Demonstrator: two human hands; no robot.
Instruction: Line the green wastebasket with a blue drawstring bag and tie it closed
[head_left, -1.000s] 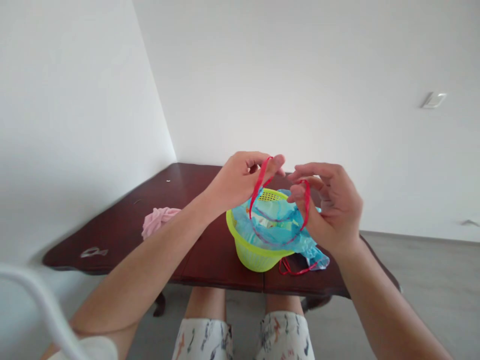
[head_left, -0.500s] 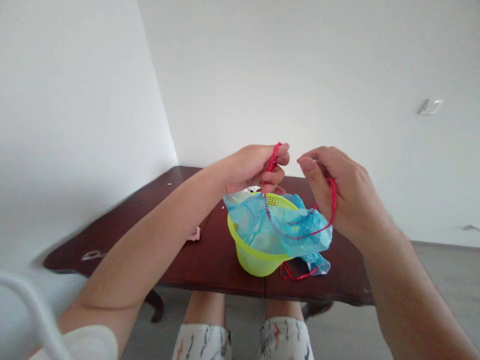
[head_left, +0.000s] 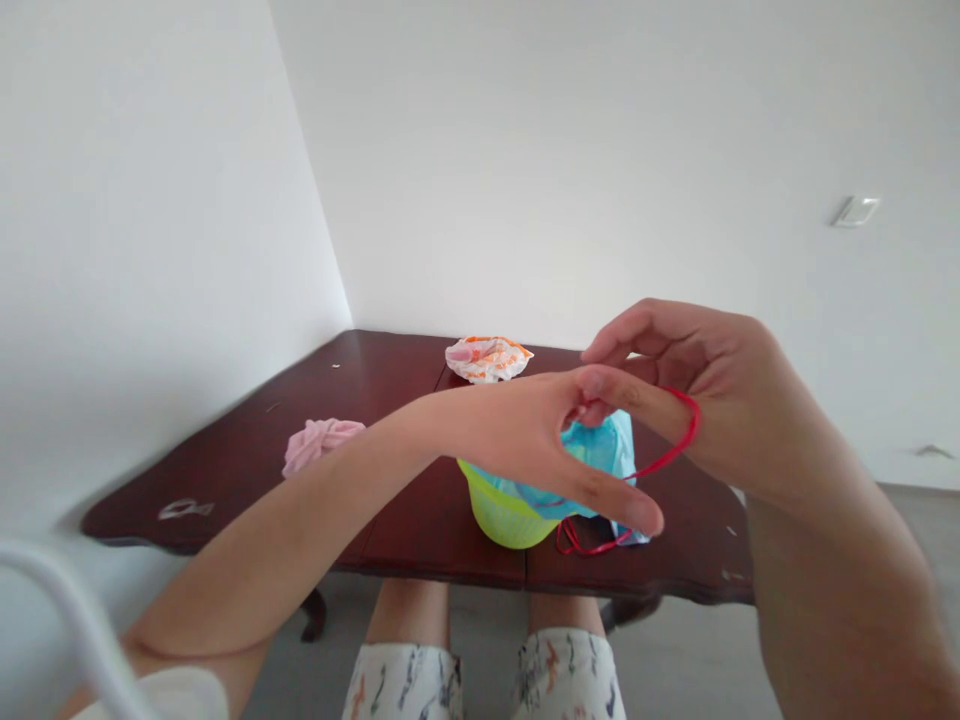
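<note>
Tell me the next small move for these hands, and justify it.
The left hand should probably pinch the red drawstring: it loops round the right hand's thumb and runs down toward the blue plastic bag, while the left thumb stands spread near it in view.

Left hand (head_left: 517,422) now lower, next to the right hand (head_left: 709,365), thumb newly outstretched.

From my end, the dark red-brown wooden table (head_left: 420,520) looks smooth and softly glossy. I read the lime-green rounded basket (head_left: 506,518) as plastic, the translucent blue bag (head_left: 616,440) as thin, shiny, creased plastic film, the crumpled white-and-orange wrapper (head_left: 491,360) as crinkly film, and the bunched pink bundle (head_left: 319,445) as matt cloth.
</note>
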